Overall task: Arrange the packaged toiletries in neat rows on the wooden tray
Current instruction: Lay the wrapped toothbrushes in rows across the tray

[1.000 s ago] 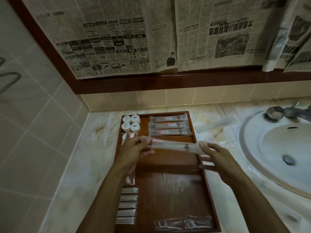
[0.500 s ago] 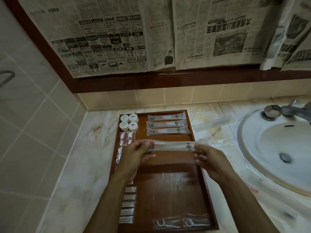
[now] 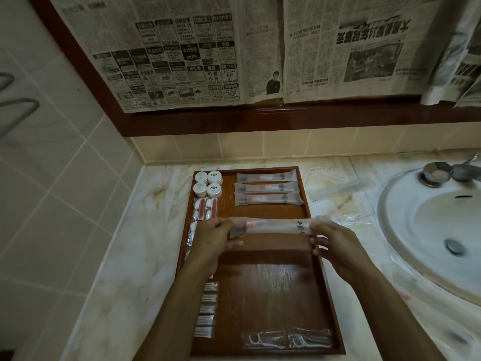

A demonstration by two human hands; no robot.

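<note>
Both hands hold one long packet stretched level above the wooden tray, the left hand pinching its left end and the right hand pinching its right end. Gripping both ends probably keeps the soft wrapper straight and parallel to the three matching packets already lying in a row at the far end of the tray, so it can go down as a fourth just below them. The packet sits between the two hands, near that row but apart from it. Small round tubs fill the far left corner, and floss picks lie along the near edge. More wrapped items wait on the desk beside the sink.
</note>
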